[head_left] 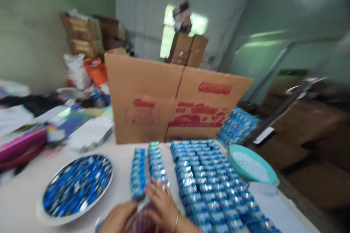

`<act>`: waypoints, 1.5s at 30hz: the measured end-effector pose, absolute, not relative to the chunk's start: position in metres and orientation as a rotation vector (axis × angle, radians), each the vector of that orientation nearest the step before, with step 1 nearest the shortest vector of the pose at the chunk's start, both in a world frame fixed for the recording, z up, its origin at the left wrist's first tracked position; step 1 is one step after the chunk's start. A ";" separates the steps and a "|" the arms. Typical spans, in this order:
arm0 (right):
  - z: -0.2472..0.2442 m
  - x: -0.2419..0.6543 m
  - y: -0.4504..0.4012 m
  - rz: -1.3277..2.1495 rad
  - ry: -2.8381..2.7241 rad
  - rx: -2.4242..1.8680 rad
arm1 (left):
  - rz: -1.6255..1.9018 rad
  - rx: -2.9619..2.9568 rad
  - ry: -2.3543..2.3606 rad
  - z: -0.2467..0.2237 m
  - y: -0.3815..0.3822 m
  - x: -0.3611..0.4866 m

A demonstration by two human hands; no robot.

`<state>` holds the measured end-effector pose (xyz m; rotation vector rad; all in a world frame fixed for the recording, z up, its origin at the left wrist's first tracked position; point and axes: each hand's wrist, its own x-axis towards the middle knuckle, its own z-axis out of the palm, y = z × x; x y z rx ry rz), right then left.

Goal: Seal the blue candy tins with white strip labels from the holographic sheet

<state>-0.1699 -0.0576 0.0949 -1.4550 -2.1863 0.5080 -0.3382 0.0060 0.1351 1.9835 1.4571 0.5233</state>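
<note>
My left hand (120, 216) is at the bottom centre, fingers bent and blurred. My right hand (162, 204), a thin bracelet at its wrist, spreads its fingers by the near end of two short rows of small blue packs, the left row (138, 173) and the right row (157, 162). Between my hands is something dark red and striped (143, 220), too blurred to name. To the right lies a large block of blue shiny packs (207, 182) in rows. A white-rimmed round tray (43, 218) at the left holds many small blue pieces.
An upright cardboard sheet (144, 80) with red print stands behind the rows. A turquoise basin (233, 153) with white contents sits at the right, near white paper (276, 207). More blue packs (236, 125) are behind it. White stacked sheets (90, 133) lie at the left.
</note>
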 end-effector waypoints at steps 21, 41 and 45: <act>0.198 0.051 -0.162 0.297 -2.128 -1.163 | 0.619 2.154 0.768 0.202 -0.112 -0.164; 0.113 0.150 -0.123 0.316 -2.145 -1.392 | 0.617 2.173 1.008 0.123 -0.086 -0.044; 0.083 0.145 -0.070 0.468 -2.077 -1.459 | 0.551 2.451 1.139 0.099 -0.042 -0.053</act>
